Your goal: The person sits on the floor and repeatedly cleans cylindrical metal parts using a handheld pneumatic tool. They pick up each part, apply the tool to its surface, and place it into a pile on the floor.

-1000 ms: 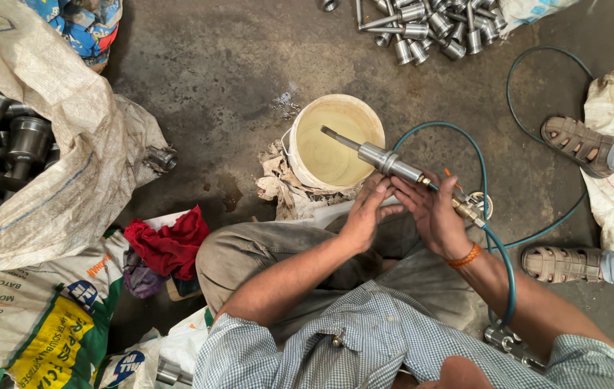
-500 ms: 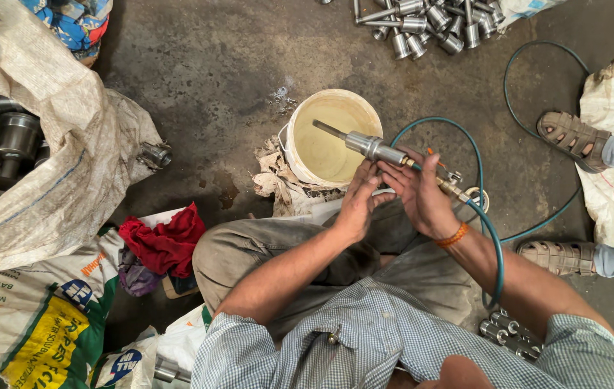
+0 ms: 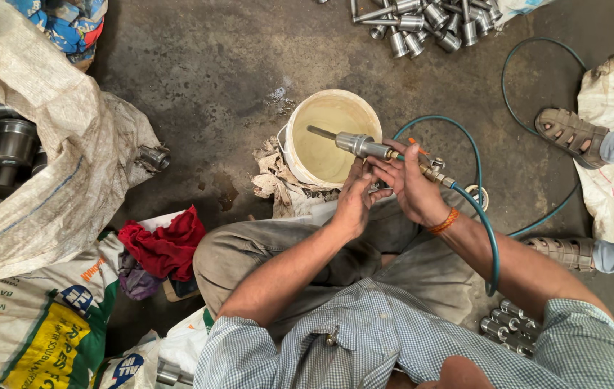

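I sit on the floor with a white bucket of yellowish liquid in front of my knees. A metal shaft part is held level over the bucket, its thin end pointing left. My left hand grips it from below, near its thick end. My right hand holds an air nozzle fed by a green hose, with the tip against the end of the part. An orange band sits on my right wrist.
A large woven sack of metal parts lies open at the left. More metal parts are heaped at the top, and several stand by my right knee. Red cloth lies at left. Another person's sandalled feet are at the right.
My hands and the part have stayed over the bucket. The view has shifted slightly, and the part now lies more level across the bucket's rim.
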Action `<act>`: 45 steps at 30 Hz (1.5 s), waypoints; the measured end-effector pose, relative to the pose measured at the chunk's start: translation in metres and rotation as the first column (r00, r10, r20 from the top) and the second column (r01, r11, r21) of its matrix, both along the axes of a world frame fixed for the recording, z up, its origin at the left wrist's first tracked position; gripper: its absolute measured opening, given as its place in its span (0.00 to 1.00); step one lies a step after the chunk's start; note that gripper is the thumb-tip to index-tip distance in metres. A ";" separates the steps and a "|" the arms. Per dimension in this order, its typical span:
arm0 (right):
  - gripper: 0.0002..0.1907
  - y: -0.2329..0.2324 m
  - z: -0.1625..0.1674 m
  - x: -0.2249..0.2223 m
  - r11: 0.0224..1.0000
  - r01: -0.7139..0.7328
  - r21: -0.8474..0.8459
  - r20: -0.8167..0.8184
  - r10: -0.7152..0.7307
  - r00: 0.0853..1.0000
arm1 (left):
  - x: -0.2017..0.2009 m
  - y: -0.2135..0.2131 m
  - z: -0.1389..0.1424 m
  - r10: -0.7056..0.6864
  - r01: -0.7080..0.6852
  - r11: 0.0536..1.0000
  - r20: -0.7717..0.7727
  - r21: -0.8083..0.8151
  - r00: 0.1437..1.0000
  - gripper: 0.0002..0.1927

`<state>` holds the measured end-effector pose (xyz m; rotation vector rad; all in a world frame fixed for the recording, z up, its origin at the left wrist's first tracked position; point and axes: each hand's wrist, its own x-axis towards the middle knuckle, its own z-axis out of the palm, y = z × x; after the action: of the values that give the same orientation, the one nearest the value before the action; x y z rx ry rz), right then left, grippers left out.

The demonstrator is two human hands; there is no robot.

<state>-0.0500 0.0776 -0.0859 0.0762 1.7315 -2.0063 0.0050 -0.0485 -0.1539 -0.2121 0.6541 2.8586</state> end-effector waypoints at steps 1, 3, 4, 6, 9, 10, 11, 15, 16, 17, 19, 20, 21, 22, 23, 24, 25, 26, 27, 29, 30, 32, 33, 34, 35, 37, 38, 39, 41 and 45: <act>0.46 -0.001 -0.001 -0.001 1.000 -0.004 0.003 0.004 0.004 1.000 | 0.000 -0.001 -0.001 0.000 0.000 1.000 0.001 0.002 1.000 0.39; 0.47 -0.001 -0.002 -0.002 0.999 -0.002 0.032 0.065 0.000 0.998 | -0.001 -0.001 -0.002 0.005 -0.005 1.000 0.001 0.003 1.000 0.38; 0.47 -0.001 -0.002 -0.002 0.999 -0.001 0.047 0.096 -0.004 0.995 | -0.001 -0.001 -0.003 0.009 -0.009 1.000 0.002 0.003 1.000 0.38; 0.47 -0.001 -0.003 -0.004 0.997 -0.018 0.076 0.116 0.009 0.993 | -0.002 0.000 -0.004 0.017 -0.017 1.000 0.004 -0.001 1.000 0.38; 0.48 0.001 -0.003 -0.005 0.995 -0.039 0.089 0.122 0.028 0.992 | -0.003 0.001 -0.006 0.026 -0.026 1.000 -0.002 -0.008 1.000 0.38; 0.48 0.001 -0.003 -0.005 0.995 -0.045 0.089 0.121 0.034 0.992 | -0.003 0.002 -0.007 0.028 -0.028 1.000 -0.010 -0.006 1.000 0.38; 0.48 0.002 -0.003 -0.005 0.994 -0.046 0.094 0.127 0.034 0.991 | -0.002 0.002 -0.007 0.030 -0.030 1.000 -0.019 -0.005 0.999 0.38; 0.48 0.003 -0.004 -0.005 0.993 -0.052 0.105 0.138 0.037 0.990 | -0.003 0.003 -0.007 0.027 -0.027 1.000 0.001 0.000 1.000 0.39; 0.48 0.003 -0.004 -0.005 0.993 -0.053 0.105 0.138 0.039 0.990 | -0.003 0.003 -0.007 0.028 -0.028 1.000 0.001 -0.005 1.000 0.39; 0.48 0.003 -0.004 -0.005 0.993 -0.055 0.105 0.136 0.041 0.990 | -0.003 0.003 -0.007 0.029 -0.029 1.000 0.000 -0.010 1.000 0.39; 0.48 0.003 -0.003 -0.005 0.993 -0.059 0.104 0.132 0.045 0.990 | -0.003 0.003 -0.006 0.026 -0.026 1.000 0.007 -0.008 1.000 0.39; 0.48 0.003 -0.003 -0.005 0.993 -0.060 0.105 0.138 0.045 0.989 | -0.003 0.002 -0.006 0.024 -0.024 1.000 0.010 -0.006 1.000 0.39; 0.48 0.003 -0.003 -0.005 0.993 -0.061 0.106 0.143 0.045 0.989 | -0.003 0.002 -0.006 0.026 -0.025 1.000 0.011 -0.008 1.000 0.39; 0.48 0.003 -0.003 -0.005 0.992 -0.062 0.107 0.148 0.045 0.988 | -0.003 0.002 -0.006 0.027 -0.027 1.000 0.012 -0.010 1.000 0.39; 0.48 0.003 -0.003 -0.005 0.992 -0.062 0.110 0.151 0.045 0.988 | -0.003 0.002 -0.006 0.028 -0.028 1.000 0.012 -0.011 1.000 0.39; 0.48 0.003 -0.003 -0.005 0.991 -0.062 0.114 0.153 0.045 0.987 | -0.003 0.002 -0.006 0.027 -0.027 1.000 0.007 -0.012 1.000 0.38; 0.48 0.003 -0.003 -0.005 0.991 -0.063 0.118 0.155 0.044 0.987 | -0.002 0.002 -0.006 0.026 -0.026 1.000 0.002 -0.013 1.000 0.38; 0.48 0.003 -0.003 -0.005 0.991 -0.064 0.117 0.154 0.046 0.987 | -0.002 0.003 -0.006 0.026 -0.026 1.000 -0.003 -0.014 1.000 0.37; 0.49 0.004 -0.003 -0.005 0.991 -0.065 0.115 0.153 0.047 0.987 | -0.002 0.003 -0.006 0.023 -0.023 1.000 0.003 -0.014 1.000 0.37; 0.49 0.005 -0.003 -0.005 0.991 -0.066 0.113 0.154 0.049 0.987 | -0.002 0.003 -0.005 0.017 -0.016 1.000 0.015 -0.014 1.000 0.37; 0.49 0.006 -0.004 -0.005 0.992 -0.066 0.112 0.156 0.048 0.987 | -0.002 0.003 -0.005 0.016 -0.016 1.000 0.016 -0.012 1.000 0.37; 0.49 0.007 -0.004 -0.006 0.992 -0.066 0.106 0.151 0.050 0.987 | -0.002 0.003 -0.005 0.016 -0.016 1.000 0.018 -0.007 1.000 0.37; 0.49 0.007 -0.005 -0.006 0.993 -0.066 0.101 0.144 0.051 0.988 | -0.002 0.003 -0.005 0.017 -0.017 1.000 0.014 -0.007 1.000 0.37; 0.49 0.007 -0.005 -0.006 0.993 -0.067 0.096 0.137 0.053 0.989 | -0.002 0.003 -0.005 0.017 -0.017 1.000 0.009 -0.007 1.000 0.37; 0.49 0.007 -0.006 -0.006 0.992 -0.067 0.103 0.143 0.052 0.988 | -0.002 0.003 -0.005 0.018 -0.018 1.000 0.005 -0.007 1.000 0.37; 0.49 0.006 -0.007 -0.006 0.991 -0.068 0.117 0.155 0.050 0.987 | -0.002 0.003 -0.006 0.022 -0.022 1.000 0.016 -0.006 1.000 0.38; 0.49 0.006 -0.007 -0.005 0.991 -0.068 0.119 0.158 0.049 0.986 | -0.001 0.003 -0.007 0.024 -0.024 1.000 0.022 -0.006 0.999 0.38; 0.49 0.004 -0.009 -0.005 0.990 -0.069 0.120 0.160 0.049 0.986 | -0.001 0.003 -0.007 0.023 -0.023 1.000 0.018 -0.008 1.000 0.38; 0.49 0.003 -0.010 -0.004 0.990 -0.069 0.122 0.162 0.049 0.986 | 0.000 0.002 -0.007 0.021 -0.020 1.000 0.013 -0.012 1.000 0.38; 0.49 0.002 -0.009 -0.004 0.990 -0.068 0.122 0.156 0.048 0.987 | 0.000 -0.002 -0.005 0.014 -0.013 1.000 0.044 -0.018 0.999 0.37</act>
<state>-0.0541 0.0796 -0.0949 0.2138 1.7413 -1.7981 0.0047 -0.0502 -0.1588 -0.2821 0.6723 2.8528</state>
